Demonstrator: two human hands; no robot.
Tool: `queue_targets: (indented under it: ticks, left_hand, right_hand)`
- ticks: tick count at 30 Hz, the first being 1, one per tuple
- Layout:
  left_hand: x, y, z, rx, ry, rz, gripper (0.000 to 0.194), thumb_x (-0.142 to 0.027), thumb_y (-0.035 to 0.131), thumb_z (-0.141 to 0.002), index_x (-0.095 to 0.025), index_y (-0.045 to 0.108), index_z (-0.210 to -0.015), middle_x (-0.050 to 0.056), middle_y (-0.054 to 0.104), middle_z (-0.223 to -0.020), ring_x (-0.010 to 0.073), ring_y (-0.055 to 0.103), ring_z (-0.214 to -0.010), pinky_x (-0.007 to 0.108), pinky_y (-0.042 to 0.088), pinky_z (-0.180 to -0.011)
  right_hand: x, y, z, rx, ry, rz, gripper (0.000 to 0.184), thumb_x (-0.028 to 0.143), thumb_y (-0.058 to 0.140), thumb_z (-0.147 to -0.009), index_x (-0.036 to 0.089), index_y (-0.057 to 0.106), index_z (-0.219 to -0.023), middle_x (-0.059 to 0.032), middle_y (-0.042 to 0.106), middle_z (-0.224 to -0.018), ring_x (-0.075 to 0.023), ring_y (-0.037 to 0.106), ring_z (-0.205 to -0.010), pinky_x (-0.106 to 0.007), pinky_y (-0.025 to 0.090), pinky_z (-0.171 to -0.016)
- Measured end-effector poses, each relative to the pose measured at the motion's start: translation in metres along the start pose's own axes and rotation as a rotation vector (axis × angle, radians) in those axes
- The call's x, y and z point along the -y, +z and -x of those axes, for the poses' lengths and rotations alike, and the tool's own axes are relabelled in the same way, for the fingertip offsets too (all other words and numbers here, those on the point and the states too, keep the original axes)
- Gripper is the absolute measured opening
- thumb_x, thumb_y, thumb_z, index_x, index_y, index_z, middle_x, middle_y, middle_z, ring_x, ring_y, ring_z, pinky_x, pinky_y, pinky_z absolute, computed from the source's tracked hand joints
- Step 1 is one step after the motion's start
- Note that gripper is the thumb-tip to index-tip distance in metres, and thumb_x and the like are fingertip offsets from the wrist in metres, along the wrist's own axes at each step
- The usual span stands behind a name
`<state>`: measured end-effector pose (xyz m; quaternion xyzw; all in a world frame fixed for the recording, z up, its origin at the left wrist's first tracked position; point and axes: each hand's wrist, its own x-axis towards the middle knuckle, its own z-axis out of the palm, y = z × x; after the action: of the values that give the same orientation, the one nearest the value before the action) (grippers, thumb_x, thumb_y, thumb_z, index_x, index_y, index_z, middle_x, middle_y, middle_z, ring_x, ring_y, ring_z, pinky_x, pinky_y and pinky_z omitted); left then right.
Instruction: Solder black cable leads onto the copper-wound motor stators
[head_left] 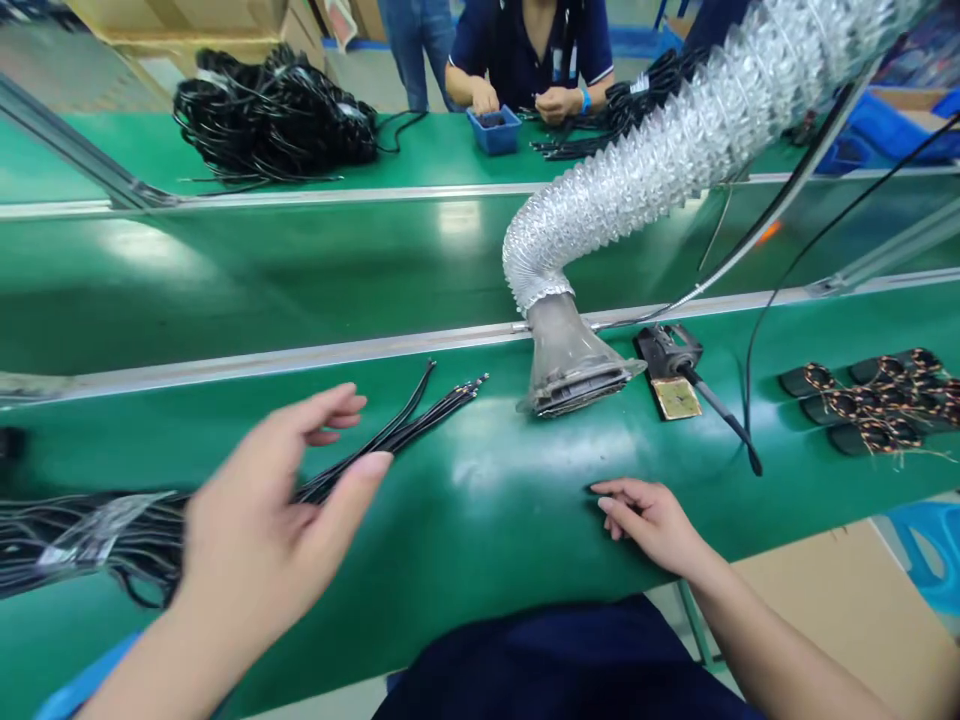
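My left hand [262,510] is raised over a bundle of black cables [97,540], thumb apart from the curled fingers, with nothing visible between them. Part of the bundle is hidden behind this hand. The stripped cable ends [442,405] reach out past it onto the green bench [480,560]. My right hand [649,520] hovers low over or rests on the bench, its index finger stretched out and thumb slightly apart, holding nothing that I can see. A soldering iron [712,405] leans in its black stand, beside a yellowish sponge [676,398], beyond my right hand.
A silver flexible duct [600,220] ends in a hood [574,365] above the bench. Several black round parts with copper wires [862,405] stand at the right. Across the channel, a person [536,60] works beside a blue bin [493,132] and a cable heap [277,120].
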<state>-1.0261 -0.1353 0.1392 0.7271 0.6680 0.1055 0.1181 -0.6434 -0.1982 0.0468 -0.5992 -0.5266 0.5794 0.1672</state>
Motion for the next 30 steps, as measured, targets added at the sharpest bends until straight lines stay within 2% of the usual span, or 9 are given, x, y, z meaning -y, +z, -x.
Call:
queue_targets:
  ticks: [2, 4, 7, 9, 11, 16, 22, 27, 30]
  left_hand:
    - [0.019, 0.027, 0.006, 0.027, 0.03, -0.139, 0.088, -0.068, 0.033, -0.098, 0.002, 0.036, -0.151, 0.027, 0.055, -0.139, 0.0397, 0.054, -0.128, 0.053, 0.048, -0.104]
    - [0.043, 0.056, 0.017, 0.09, 0.0, -0.365, 0.093, -0.068, 0.03, -0.098, 0.01, 0.037, -0.148, 0.034, 0.058, -0.128, 0.0443, 0.057, -0.117, 0.053, 0.051, -0.088]
    - [0.076, 0.089, 0.026, 0.15, 0.006, -0.496, 0.068, -0.057, 0.032, -0.102, -0.001, 0.067, -0.115, 0.02, 0.065, -0.09, 0.0353, 0.061, -0.084, 0.044, 0.046, -0.07]
    - [0.087, 0.097, 0.022, 0.155, 0.048, -0.46, 0.054, -0.05, 0.035, -0.104, -0.011, 0.069, -0.087, 0.014, 0.063, -0.079, 0.0308, 0.06, -0.079, 0.041, 0.044, -0.072]
    - [0.09, 0.098, 0.01, 0.196, 0.04, -0.415, 0.048, -0.046, 0.036, -0.104, -0.014, 0.066, -0.084, 0.013, 0.063, -0.081, 0.0294, 0.061, -0.082, 0.039, 0.043, -0.074]
    - [0.084, 0.09, -0.011, 0.26, -0.006, -0.353, 0.044, -0.042, 0.032, -0.106, -0.014, 0.066, -0.1, 0.015, 0.066, -0.097, 0.0298, 0.062, -0.097, 0.04, 0.044, -0.083]
    - [0.07, 0.078, 0.002, 0.308, -0.064, -0.274, 0.035, -0.04, 0.05, -0.1, -0.009, 0.061, -0.113, 0.021, 0.065, -0.107, 0.0373, 0.064, -0.101, 0.046, 0.05, -0.082]
    - [0.074, 0.061, 0.009, 0.474, -0.074, -0.173, 0.026, -0.008, 0.056, -0.085, -0.008, 0.062, -0.11, 0.018, 0.072, -0.094, 0.0324, 0.071, -0.091, 0.039, 0.052, -0.077]
    - [0.074, 0.049, 0.019, 0.473, -0.093, -0.131, 0.026, -0.003, 0.051, -0.081, -0.012, 0.062, -0.103, 0.015, 0.073, -0.091, 0.0298, 0.071, -0.089, 0.037, 0.052, -0.076]
  right_hand:
    - [-0.002, 0.004, -0.001, -0.049, 0.012, -0.002, 0.038, 0.049, 0.058, -0.096, 0.017, 0.074, -0.109, -0.0005, 0.069, -0.059, -0.0129, 0.063, -0.051, -0.024, 0.051, -0.052]
    - [-0.003, 0.007, -0.001, -0.086, 0.015, 0.002, 0.04, 0.051, 0.058, -0.095, 0.016, 0.074, -0.107, -0.001, 0.068, -0.058, -0.0132, 0.062, -0.049, -0.023, 0.05, -0.049]
    - [-0.006, 0.009, -0.002, -0.122, 0.0, 0.025, 0.043, 0.053, 0.057, -0.094, 0.015, 0.074, -0.104, -0.0008, 0.067, -0.055, -0.0136, 0.061, -0.047, -0.024, 0.049, -0.047]
    - [-0.01, 0.011, -0.001, -0.169, -0.02, 0.07, 0.045, 0.055, 0.057, -0.094, 0.015, 0.074, -0.104, -0.0005, 0.066, -0.054, -0.0136, 0.061, -0.047, -0.024, 0.05, -0.049]
    - [-0.014, 0.012, -0.001, -0.24, -0.047, 0.134, 0.046, 0.057, 0.058, -0.092, 0.015, 0.075, -0.102, -0.0002, 0.066, -0.054, -0.0137, 0.06, -0.047, -0.025, 0.05, -0.051]
    - [-0.018, 0.016, -0.004, -0.342, -0.069, 0.246, 0.052, 0.064, 0.058, -0.086, 0.016, 0.077, -0.097, 0.0004, 0.064, -0.053, -0.0154, 0.06, -0.048, -0.027, 0.051, -0.054]
    - [-0.013, 0.019, -0.005, -0.358, -0.013, 0.34, 0.059, 0.07, 0.055, -0.08, 0.017, 0.077, -0.093, -0.0003, 0.064, -0.054, -0.0194, 0.064, -0.053, -0.031, 0.053, -0.059]
    - [-0.011, 0.027, -0.006, -0.406, 0.009, 0.41, 0.062, 0.072, 0.052, -0.077, 0.018, 0.078, -0.093, 0.0011, 0.058, -0.052, -0.0214, 0.063, -0.056, -0.034, 0.051, -0.061]
    - [-0.01, 0.031, -0.007, -0.403, 0.017, 0.455, 0.065, 0.073, 0.05, -0.075, 0.018, 0.078, -0.094, 0.0014, 0.055, -0.052, -0.0218, 0.06, -0.055, -0.035, 0.049, -0.059]
